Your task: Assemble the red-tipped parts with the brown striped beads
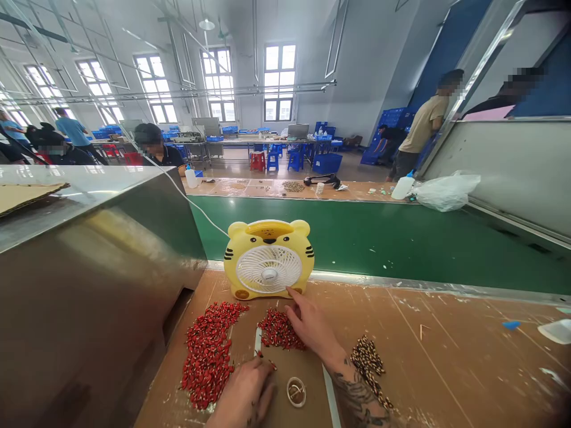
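My left hand (247, 389) rests low over the brown work surface, its fingers curled together. At its fingertips shows a small red piece (260, 353) with a dark end. My right hand (314, 327) reaches over a smaller pile of red pieces (275, 328), index finger stretched toward the base of a yellow tiger-faced fan (269, 235); its thumb is near the pile. Left of my hands lies a larger pile of red pieces (207, 351). Between my forearms sits a small round clear dish (296, 392), its contents too small to name. Right of my right forearm is a pile of dark-and-gold pieces (368, 359).
A metal housing (89, 285) walls off the left side. Behind the fan runs a green belt (366, 238), with a white bottle (404, 185) and a plastic bag (446, 190) on its far ledge. A blue scrap (511, 325) lies at right. Several people are farther back.
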Demonstrator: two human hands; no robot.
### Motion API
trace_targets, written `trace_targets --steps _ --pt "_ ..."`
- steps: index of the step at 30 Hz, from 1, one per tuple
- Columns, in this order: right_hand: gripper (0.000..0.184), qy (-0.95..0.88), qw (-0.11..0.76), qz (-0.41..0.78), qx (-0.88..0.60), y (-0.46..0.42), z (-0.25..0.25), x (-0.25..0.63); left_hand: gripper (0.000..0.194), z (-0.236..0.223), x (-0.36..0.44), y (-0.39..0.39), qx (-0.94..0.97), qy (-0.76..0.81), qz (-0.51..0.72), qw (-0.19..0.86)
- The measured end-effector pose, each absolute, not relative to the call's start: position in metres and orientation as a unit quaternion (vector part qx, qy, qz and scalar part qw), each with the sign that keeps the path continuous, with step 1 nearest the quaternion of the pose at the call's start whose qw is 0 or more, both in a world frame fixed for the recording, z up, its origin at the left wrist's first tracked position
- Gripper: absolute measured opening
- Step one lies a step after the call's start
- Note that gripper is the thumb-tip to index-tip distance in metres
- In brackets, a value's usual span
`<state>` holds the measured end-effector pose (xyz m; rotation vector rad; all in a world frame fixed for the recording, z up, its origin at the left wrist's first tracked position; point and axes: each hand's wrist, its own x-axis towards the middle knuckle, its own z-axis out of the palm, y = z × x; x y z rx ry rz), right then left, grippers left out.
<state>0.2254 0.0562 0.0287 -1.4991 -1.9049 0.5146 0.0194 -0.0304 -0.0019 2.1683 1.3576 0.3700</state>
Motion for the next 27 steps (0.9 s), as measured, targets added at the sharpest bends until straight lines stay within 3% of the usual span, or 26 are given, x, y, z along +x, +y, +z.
trace_targets --steps 8,19,27 --pt "0.052 -0.711 0.337 0.213 -0.58 0.063 0.028 0.24 0.024 -0.014 0.017 -0.03 0.811 0.498 0.166 0.26" --pt "0.081 -0.542 0.525 0.435 -0.491 0.069 0.047 0.218 0.026 -0.037 0.014 -0.03 0.825 0.478 0.19 0.235" --pt "0.09 -0.507 0.566 0.48 -0.438 0.078 0.077 0.201 0.023 -0.042 0.012 -0.027 0.829 0.473 0.171 0.242"
